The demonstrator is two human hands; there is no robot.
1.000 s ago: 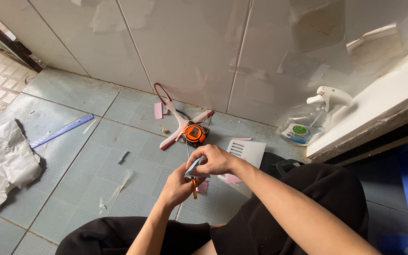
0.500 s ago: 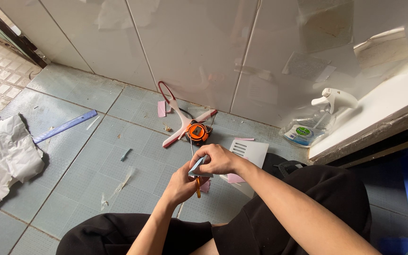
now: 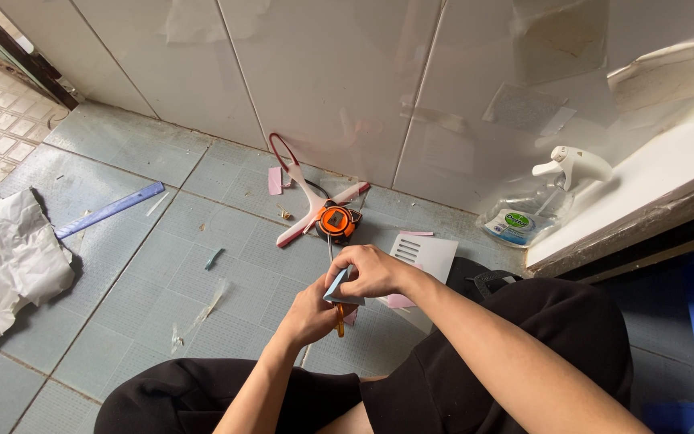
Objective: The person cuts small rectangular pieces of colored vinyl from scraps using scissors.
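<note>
Both my hands meet over the tiled floor in front of my knees. My right hand [image 3: 373,272] pinches a small grey-blue folded piece [image 3: 337,289] from above. My left hand [image 3: 308,313] is closed around a thin tool with an orange handle [image 3: 340,319] that pokes out below the piece; the tool's kind is unclear. An orange tape measure [image 3: 336,221] lies just beyond my hands, its tape running toward them. It rests against a white and red squeegee [image 3: 308,205].
A white slotted plate [image 3: 426,255] lies right of my hands. A clear spray bottle [image 3: 544,197] lies by the white ledge [image 3: 668,181]. A blue ruler [image 3: 110,210] and crumpled white paper [image 3: 6,265] are at left. Tiled wall behind.
My hands have stayed together on the small piece, with the right hand's fingers shifting slightly over it. The view moved a little; nothing on the floor moved.
</note>
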